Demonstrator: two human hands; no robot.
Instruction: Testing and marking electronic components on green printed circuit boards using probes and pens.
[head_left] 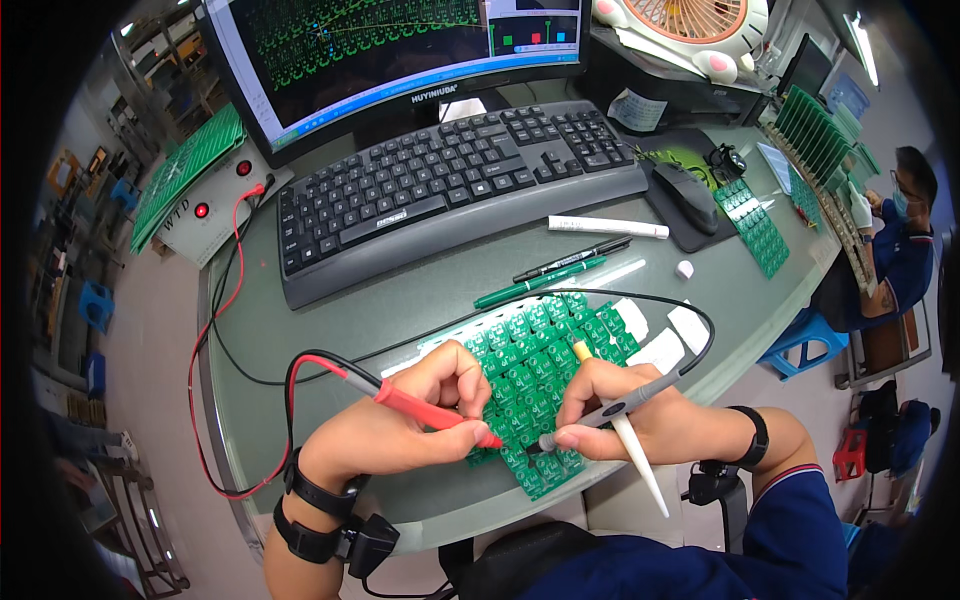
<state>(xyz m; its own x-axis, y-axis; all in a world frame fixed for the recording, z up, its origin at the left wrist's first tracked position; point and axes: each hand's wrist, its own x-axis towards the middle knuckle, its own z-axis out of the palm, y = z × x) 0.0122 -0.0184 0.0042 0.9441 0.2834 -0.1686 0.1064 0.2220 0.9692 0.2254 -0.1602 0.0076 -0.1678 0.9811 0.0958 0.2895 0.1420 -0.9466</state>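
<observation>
My left hand (385,428) is closed round a red test probe (425,406), its tip pointing down at a green circuit board panel (530,375). In my right hand (655,425) a grey test probe (648,392) is pinched, with its dark tip close to the red one over the board's lower part. A white tapered stick (640,465) with a yellowish end also sits between the right fingers. Whether either tip touches the board I cannot tell. The panel carries rows of small repeated circuits and lies on the table, partly covered by my hands.
Beyond the board lie a green pen (540,282), a black marker (572,258) and a white tube (608,227). A keyboard (450,190), monitor (400,60) and mouse (684,194) stand behind. Probe cables run left to a tester box (205,215). Another person (900,240) sits at right.
</observation>
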